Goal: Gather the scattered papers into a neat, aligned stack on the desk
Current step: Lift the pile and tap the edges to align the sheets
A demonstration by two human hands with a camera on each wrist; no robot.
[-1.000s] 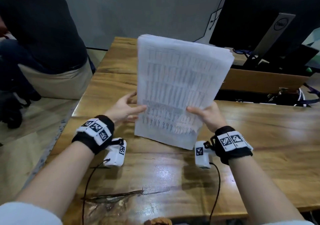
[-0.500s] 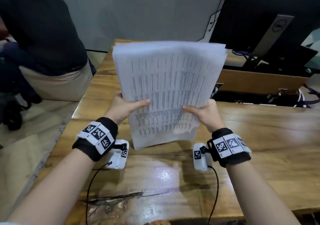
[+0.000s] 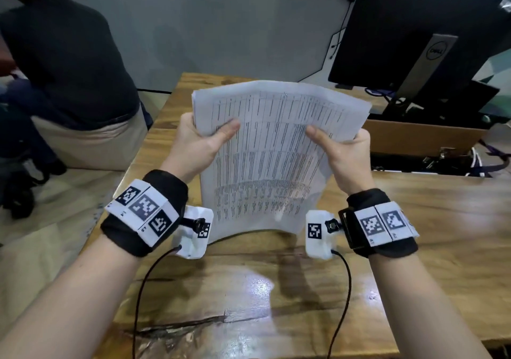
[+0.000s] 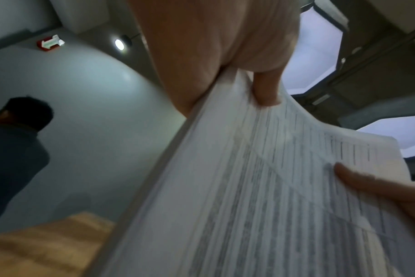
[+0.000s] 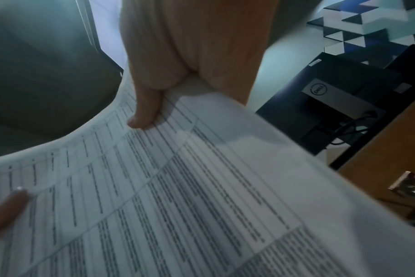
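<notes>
A thick stack of printed papers (image 3: pixel 273 151) stands nearly upright above the wooden desk (image 3: pixel 249 289), its sheets bowed toward me. My left hand (image 3: pixel 203 137) grips the stack's left edge, thumb on the front page. My right hand (image 3: pixel 336 144) grips the right edge the same way. In the left wrist view the papers (image 4: pixel 249 187) fill the lower right, with the left hand (image 4: pixel 237 71) pinching their edge. The right wrist view shows the papers (image 5: pixel 178 196) under my right hand (image 5: pixel 159 93), whose thumb presses the top sheet. The stack's lower edge hovers close to the desk; contact is unclear.
A black Dell monitor (image 3: pixel 431 43) stands at the back right, behind an open cardboard box (image 3: pixel 420 140) with cables. A person in a dark shirt (image 3: pixel 63 62) sits to the left of the desk. Clear plastic wrap (image 3: pixel 177 339) lies at the desk's near edge.
Both hands have slid up the stack's sides from its lower part to near the top. The stack has turned squarer to me and now bows outward.
</notes>
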